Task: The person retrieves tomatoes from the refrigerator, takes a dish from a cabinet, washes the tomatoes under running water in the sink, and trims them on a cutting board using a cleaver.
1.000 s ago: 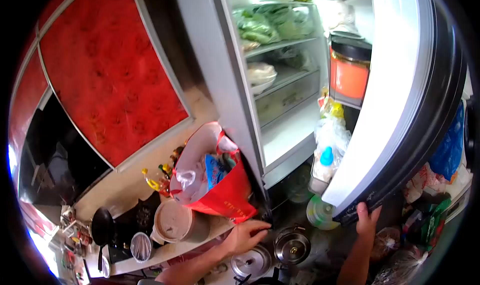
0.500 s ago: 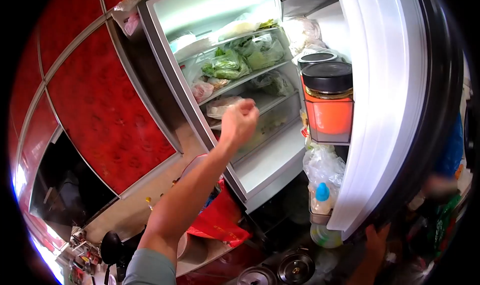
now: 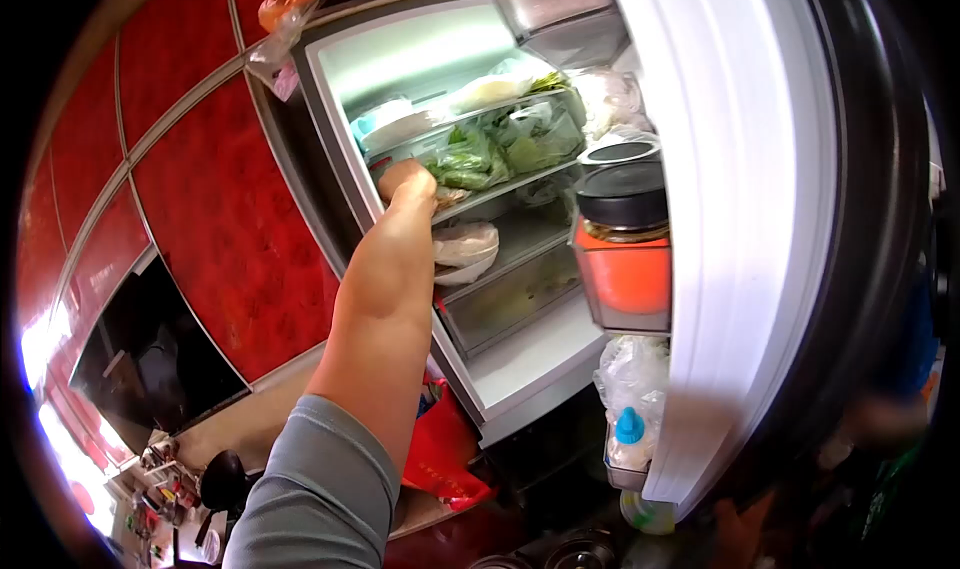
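Note:
My left hand (image 3: 408, 181) reaches into the lit, open fridge (image 3: 345, 139), at the left end of the middle shelf. Its fingers are hidden, so what they touch cannot be made out. Right beside it lie bagged green vegetables (image 3: 470, 159). On the shelf below rests a bowl (image 3: 466, 254) that looks covered in clear plastic. My right hand (image 3: 742, 531) is a dim, blurred shape low on the right, below the edge of the fridge door (image 3: 740, 269); its fingers do not show clearly.
The door shelves hold a black-lidded jar (image 3: 624, 239), plastic bags (image 3: 632, 374) and a blue-capped bottle (image 3: 629, 434). Red cabinets (image 3: 230, 209) stand to the left. A red bag (image 3: 445, 454) sits by the fridge's lower left corner, and dark pans (image 3: 222, 479) are at lower left.
My left hand has moved up, left and deeper into the fridge, from near the bowl to the shelf above. The view has shifted, and my right hand appears lower.

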Motion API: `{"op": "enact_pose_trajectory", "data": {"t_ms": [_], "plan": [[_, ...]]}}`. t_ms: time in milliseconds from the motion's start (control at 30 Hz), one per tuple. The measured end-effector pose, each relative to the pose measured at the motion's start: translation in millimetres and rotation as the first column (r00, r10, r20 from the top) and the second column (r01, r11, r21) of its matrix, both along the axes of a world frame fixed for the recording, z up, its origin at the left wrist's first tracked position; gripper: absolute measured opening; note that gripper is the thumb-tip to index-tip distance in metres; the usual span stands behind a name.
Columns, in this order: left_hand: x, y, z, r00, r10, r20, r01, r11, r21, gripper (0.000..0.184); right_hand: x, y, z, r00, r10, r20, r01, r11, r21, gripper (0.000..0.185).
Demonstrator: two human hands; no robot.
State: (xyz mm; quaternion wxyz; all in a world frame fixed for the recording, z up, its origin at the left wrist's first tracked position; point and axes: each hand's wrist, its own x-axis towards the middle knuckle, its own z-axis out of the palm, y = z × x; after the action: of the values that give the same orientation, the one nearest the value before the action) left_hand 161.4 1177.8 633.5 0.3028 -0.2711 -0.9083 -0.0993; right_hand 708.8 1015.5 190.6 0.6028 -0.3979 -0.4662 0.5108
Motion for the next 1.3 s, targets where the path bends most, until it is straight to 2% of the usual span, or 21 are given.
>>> {"op": "enact_pose_trajectory", "data": {"t_ms": [100,133,167,233,333,433,467,533,633,700,733,867,900,967,1033,1100,1233,1300], "plan": [[6.1,-1.7,3.0,0.985,-0.119,-0.123,0.129,0.989,0.077,0.024,-1.6,-9.2,6.0,0.999,-0.006,0.046,0.009,0.998,-0.063,0.083],[18.7,-6.2,3.5,0.984,-0.081,-0.159,0.083,0.997,0.005,0.022,0.9,-9.7,5.4,0.999,0.005,0.043,-0.003,0.999,-0.044,0.084],[23.7,-7.6,4.9,0.981,-0.052,-0.187,0.059,0.998,0.029,0.02,3.3,-10.1,4.8,0.999,0.016,0.041,-0.015,1.0,-0.026,0.085],[35.3,-23.5,7.5,0.96,-0.132,-0.247,0.116,0.99,-0.079,0.018,-0.3,-4.6,6.1,0.999,0.042,-0.001,-0.042,0.993,0.108,0.085],[30.6,-30.3,8.6,0.901,-0.252,-0.354,0.212,0.966,-0.148,0.023,-12.0,-0.5,21.3,0.999,0.02,-0.036,-0.008,0.949,0.316,0.082],[32.9,-36.5,8.1,0.818,-0.314,-0.482,0.308,0.947,-0.093,0.025,-9.9,1.0,27.3,0.977,0.21,-0.037,-0.184,0.919,0.349,0.077],[31.8,-35.2,7.7,0.806,-0.295,-0.514,0.278,0.954,-0.111,0.026,-13.2,-4.2,28.1,0.987,0.158,-0.036,-0.141,0.947,0.288,0.076],[42.7,-37.7,11.1,0.808,-0.273,-0.522,0.224,0.962,-0.158,0.024,-24.8,-16.0,45.7,0.999,0.049,-0.02,-0.045,0.984,0.171,0.073],[56.7,-45.4,21.1,0.802,-0.289,-0.523,0.24,0.957,-0.161,0.021,-26.3,-9.4,29.4,0.995,0.097,-0.006,-0.09,0.948,0.305,0.07],[60.5,-58.2,22.4,0.772,-0.32,-0.55,0.283,0.947,-0.154,0.02,-29.2,-13.1,25.9,0.998,0.065,-0.004,-0.062,0.969,0.238,0.069],[66.7,-65.1,21.8,0.752,-0.377,-0.54,0.378,0.919,-0.116,0.018,-33.2,-16.0,26.3,0.999,0.049,-0.006,-0.047,0.978,0.204,0.069],[79.8,-81.7,29.6,0.747,-0.368,-0.554,0.337,0.928,-0.162,0.018,-38.1,-26.7,30.6,0.999,0.044,-0.025,-0.04,0.99,0.133,0.068],[78.3,-83.4,32.0,0.744,-0.364,-0.561,0.324,0.93,-0.173,0.019,-44.3,-37.9,57.4,0.998,0.059,-0.036,-0.055,0.994,0.095,0.067],[75.7,-83.3,36.4,0.734,-0.362,-0.575,0.303,0.932,-0.2,0.019,-48.7,-42.1,67.6,0.995,0.085,-0.052,-0.079,0.99,0.113,0.066],[79.2,-91.7,34.8,0.72,-0.383,-0.578,0.34,0.922,-0.187,0.021,-46.7,-31.6,57.9,0.993,0.102,-0.055,-0.087,0.969,0.229,0.069],[83.3,-100.8,34.7,0.712,-0.407,-0.572,0.364,0.911,-0.194,0.022,-42.1,-28.4,55.2,0.991,0.133,-0.011,-0.126,0.958,0.258,0.065],[85.3,-102.5,36.0,0.71,-0.403,-0.578,0.335,0.915,-0.227,0.024,-47.7,-30.4,67.9,0.99,0.134,-0.03,-0.12,0.949,0.291,0.061],[91.4,-102.9,40.4,0.67,-0.399,-0.626,0.396,0.905,-0.154,0.021,-43.6,-28.5,55.5,0.997,0.08,0.012,-0.08,0.966,0.244,0.063]]}}
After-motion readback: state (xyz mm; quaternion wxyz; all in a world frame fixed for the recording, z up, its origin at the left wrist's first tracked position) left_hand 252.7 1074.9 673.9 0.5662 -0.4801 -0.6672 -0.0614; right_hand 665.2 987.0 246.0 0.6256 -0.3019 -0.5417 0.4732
